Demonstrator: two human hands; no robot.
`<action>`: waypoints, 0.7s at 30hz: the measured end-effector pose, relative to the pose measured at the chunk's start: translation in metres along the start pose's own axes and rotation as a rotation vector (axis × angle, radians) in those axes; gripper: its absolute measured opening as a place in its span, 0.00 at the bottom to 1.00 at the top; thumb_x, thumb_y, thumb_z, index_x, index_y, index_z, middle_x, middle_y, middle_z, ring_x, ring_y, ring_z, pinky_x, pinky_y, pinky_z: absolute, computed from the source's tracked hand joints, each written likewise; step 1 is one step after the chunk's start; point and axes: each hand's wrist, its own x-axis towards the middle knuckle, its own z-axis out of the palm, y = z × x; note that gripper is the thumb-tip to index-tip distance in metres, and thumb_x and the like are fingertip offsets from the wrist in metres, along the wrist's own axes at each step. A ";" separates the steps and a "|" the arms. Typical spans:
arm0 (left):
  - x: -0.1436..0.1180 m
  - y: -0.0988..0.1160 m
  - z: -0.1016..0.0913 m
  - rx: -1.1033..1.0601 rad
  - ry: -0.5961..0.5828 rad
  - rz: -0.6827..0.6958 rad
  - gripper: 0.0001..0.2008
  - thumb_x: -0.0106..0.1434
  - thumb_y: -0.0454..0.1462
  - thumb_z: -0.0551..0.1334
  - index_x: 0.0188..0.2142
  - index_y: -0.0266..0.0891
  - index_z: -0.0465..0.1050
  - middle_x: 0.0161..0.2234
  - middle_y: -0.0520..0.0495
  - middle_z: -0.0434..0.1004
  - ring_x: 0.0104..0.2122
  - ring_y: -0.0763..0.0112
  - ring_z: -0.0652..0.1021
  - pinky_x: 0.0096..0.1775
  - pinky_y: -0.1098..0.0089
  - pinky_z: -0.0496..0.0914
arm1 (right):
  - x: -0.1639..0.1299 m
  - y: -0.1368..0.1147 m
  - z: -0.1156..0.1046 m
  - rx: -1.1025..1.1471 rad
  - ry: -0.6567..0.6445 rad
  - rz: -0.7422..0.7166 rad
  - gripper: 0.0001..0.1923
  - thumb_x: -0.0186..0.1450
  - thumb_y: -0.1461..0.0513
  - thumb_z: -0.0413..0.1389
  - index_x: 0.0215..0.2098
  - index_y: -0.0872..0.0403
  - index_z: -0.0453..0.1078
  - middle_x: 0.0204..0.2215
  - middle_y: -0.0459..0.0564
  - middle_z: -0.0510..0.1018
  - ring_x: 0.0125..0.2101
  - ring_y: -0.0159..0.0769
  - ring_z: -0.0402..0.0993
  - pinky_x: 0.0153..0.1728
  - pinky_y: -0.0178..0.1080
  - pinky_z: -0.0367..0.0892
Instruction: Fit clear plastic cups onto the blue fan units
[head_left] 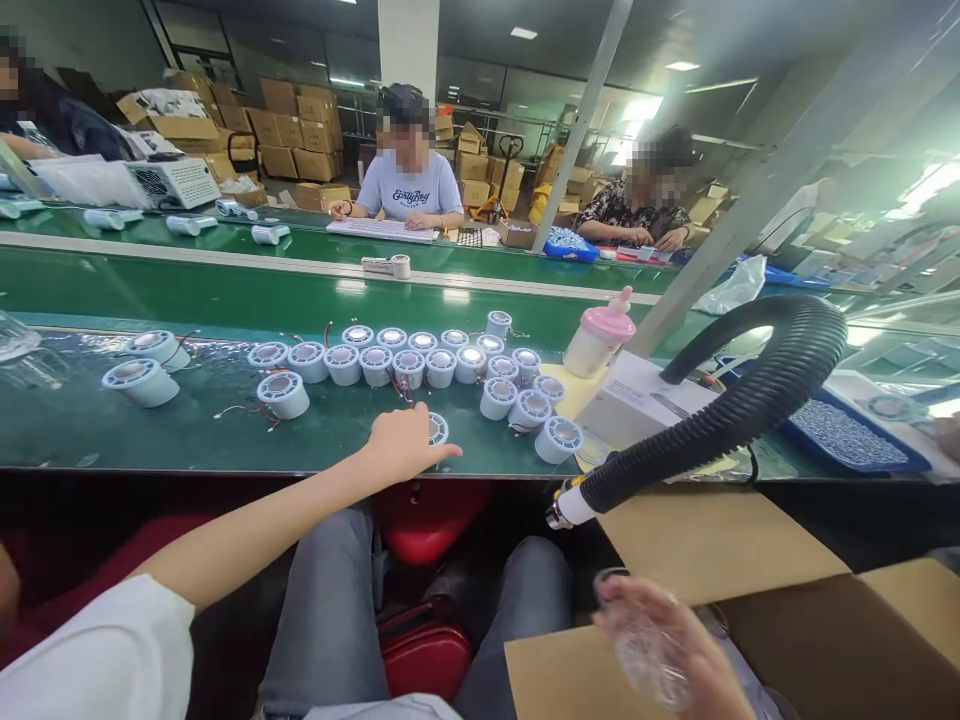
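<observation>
My left hand (401, 445) reaches over the bench edge, thumb and fingers around a small light-blue round fan housing (438, 430), partly hidden by the hand. Several similar housings (409, 367) stand upright in a cluster just behind it, some with thin red and black wires. Another housing (283, 396) is apart to the left. Low at the right, my right hand (694, 650) holds a clear plastic cup-like piece (651, 665), slightly blurred, above an open cardboard box (810, 640).
A black flexible hose (750, 425) arches over the bench's right side, beside a white box-shaped device (630, 400) and a pink-capped bottle (600, 335). A blue tray (847, 435) holds small pale pieces. Across the green conveyor (300, 285), co-workers sit. Clear plastic pieces (30, 355) lie far left.
</observation>
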 end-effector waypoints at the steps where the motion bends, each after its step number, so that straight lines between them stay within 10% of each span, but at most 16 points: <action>1: -0.001 0.000 0.001 -0.018 -0.026 0.011 0.29 0.54 0.55 0.56 0.40 0.28 0.65 0.32 0.32 0.73 0.36 0.44 0.75 0.37 0.52 0.67 | 0.005 -0.003 0.016 -0.048 -0.084 -0.062 0.25 0.60 0.44 0.49 0.48 0.49 0.70 0.44 0.57 0.76 0.40 0.48 0.76 0.40 0.48 0.73; 4: -0.011 -0.006 0.005 -0.279 -0.113 0.146 0.22 0.55 0.48 0.56 0.43 0.35 0.62 0.35 0.40 0.73 0.35 0.55 0.76 0.36 0.59 0.69 | 0.013 -0.008 0.055 -0.408 -0.234 -0.225 0.23 0.63 0.51 0.50 0.55 0.47 0.63 0.50 0.56 0.70 0.46 0.46 0.72 0.45 0.45 0.70; 7: -0.029 -0.010 0.019 -1.075 -0.519 0.248 0.22 0.51 0.45 0.56 0.45 0.39 0.59 0.35 0.45 0.72 0.30 0.65 0.75 0.27 0.68 0.70 | 0.019 -0.013 0.082 -0.813 -0.168 -0.368 0.25 0.63 0.59 0.52 0.58 0.46 0.60 0.53 0.56 0.65 0.50 0.46 0.68 0.47 0.45 0.69; 9: -0.041 -0.008 0.033 -1.496 -0.829 0.155 0.22 0.49 0.47 0.55 0.42 0.39 0.60 0.32 0.47 0.71 0.25 0.68 0.74 0.21 0.72 0.68 | 0.022 -0.016 0.096 -0.982 -0.077 -0.446 0.26 0.62 0.61 0.52 0.59 0.46 0.59 0.52 0.57 0.64 0.49 0.47 0.67 0.46 0.48 0.69; 12: -0.054 0.001 0.050 -1.581 -1.040 -0.037 0.20 0.53 0.50 0.55 0.38 0.38 0.62 0.26 0.50 0.68 0.18 0.73 0.70 0.14 0.77 0.62 | 0.027 -0.021 0.109 -1.118 -0.016 -0.459 0.28 0.60 0.61 0.53 0.59 0.45 0.59 0.53 0.57 0.63 0.47 0.49 0.66 0.43 0.50 0.69; 16: -0.061 0.008 0.054 -1.195 -0.926 0.167 0.14 0.58 0.46 0.56 0.35 0.37 0.68 0.26 0.52 0.66 0.20 0.77 0.67 0.16 0.79 0.59 | 0.032 -0.022 0.114 -1.124 -0.047 -0.276 0.27 0.59 0.63 0.54 0.57 0.45 0.62 0.56 0.56 0.61 0.47 0.50 0.65 0.40 0.50 0.70; 21: -0.067 0.010 0.043 -0.701 -0.461 0.582 0.08 0.62 0.39 0.56 0.36 0.40 0.73 0.39 0.49 0.69 0.38 0.70 0.71 0.44 0.68 0.65 | 0.035 -0.021 0.107 -0.935 -0.208 -0.134 0.11 0.56 0.67 0.58 0.37 0.50 0.72 0.54 0.52 0.64 0.50 0.46 0.64 0.47 0.47 0.66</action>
